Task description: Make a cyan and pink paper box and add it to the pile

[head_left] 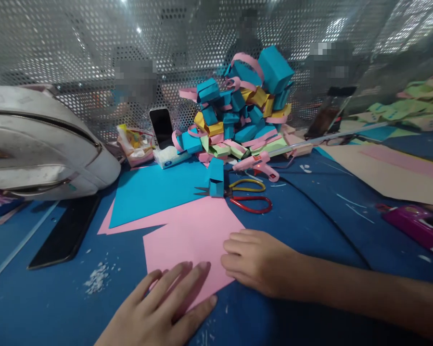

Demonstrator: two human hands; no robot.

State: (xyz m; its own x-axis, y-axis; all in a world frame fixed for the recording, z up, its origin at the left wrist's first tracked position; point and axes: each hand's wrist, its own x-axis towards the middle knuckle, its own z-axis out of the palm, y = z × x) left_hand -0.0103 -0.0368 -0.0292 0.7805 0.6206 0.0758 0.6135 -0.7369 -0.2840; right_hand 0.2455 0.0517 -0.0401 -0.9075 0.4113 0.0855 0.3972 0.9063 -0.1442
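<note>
A pink sheet of paper [191, 230] lies on the blue table in front of me. My left hand [162, 307] rests on its near left part, palm down, with the fingers spread. At the sheet's right edge, my right hand [261, 262] has its fingers curled together against the paper; its thumb is hidden. Beyond the sheet are scissors [250, 197] with one yellow and one red handle. A small folded blue paper box [216, 178] covers part of their blades. Behind them a pink glue gun [258, 165] lies with its cord trailing right.
A blue sheet [151, 194] overlaps more pink paper. Behind stands a pile of folded paper pieces [238, 115] before a perforated metal screen. At left are a white bag [43, 144] and a dark phone [67, 230]; at right, a purple object [416, 226] and a bottle [330, 113].
</note>
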